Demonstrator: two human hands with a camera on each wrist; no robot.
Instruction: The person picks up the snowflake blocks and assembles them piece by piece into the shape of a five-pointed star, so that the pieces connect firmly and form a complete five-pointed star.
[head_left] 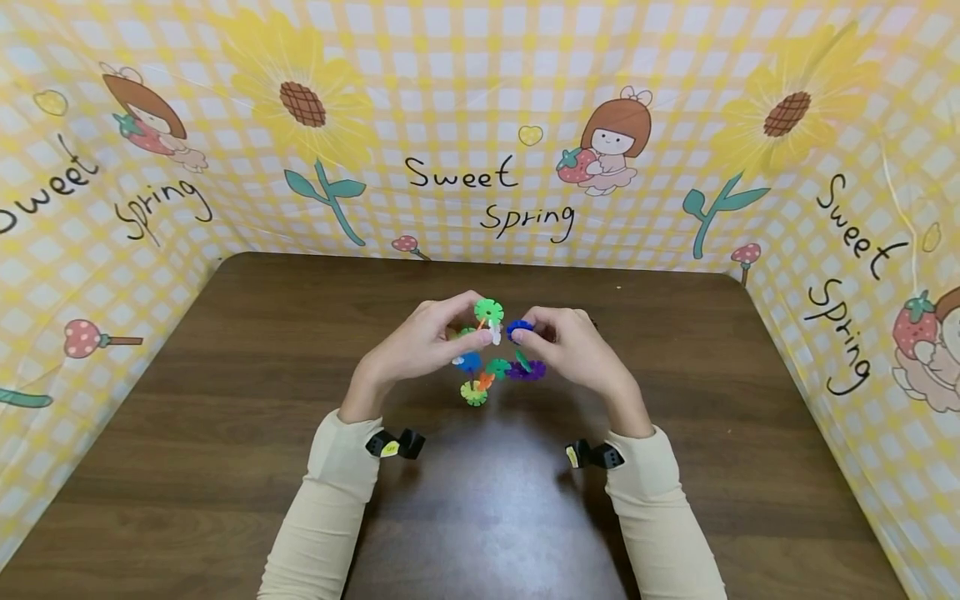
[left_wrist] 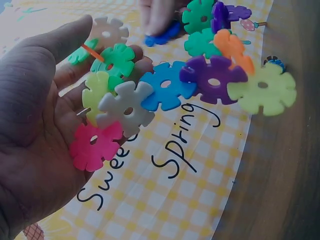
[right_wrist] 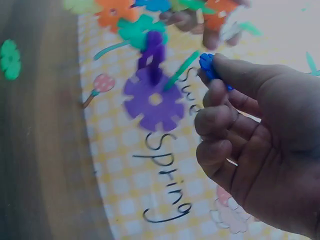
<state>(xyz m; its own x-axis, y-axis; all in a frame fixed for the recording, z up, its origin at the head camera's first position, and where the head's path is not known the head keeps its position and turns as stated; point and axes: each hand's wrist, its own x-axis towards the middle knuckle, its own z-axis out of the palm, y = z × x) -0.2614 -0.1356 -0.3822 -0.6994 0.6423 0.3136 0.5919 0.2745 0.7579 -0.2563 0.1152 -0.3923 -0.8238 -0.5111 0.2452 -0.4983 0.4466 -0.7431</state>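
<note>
My left hand (head_left: 426, 340) holds a linked chain of colourful notched plastic discs above the table, pinching it near a white disc (head_left: 494, 332). In the left wrist view a pink disc (left_wrist: 95, 145), a grey-white disc (left_wrist: 127, 107), a purple disc (left_wrist: 214, 80) and a pale yellow disc (left_wrist: 262, 89) belong to this chain. My right hand (head_left: 579, 350) pinches a dark blue disc (right_wrist: 207, 66) between thumb and forefinger. Just beside it is a green disc seen edge-on (right_wrist: 181, 71), slotted into a purple disc (right_wrist: 154, 100). Whether the blue one touches the chain, I cannot tell.
The brown wooden table (head_left: 187, 467) lies under both hands. A yellow checked cloth (head_left: 465, 100) with printed flowers and lettering walls the back and both sides. Toward the left edge of the right wrist view is another green disc (right_wrist: 10, 60).
</note>
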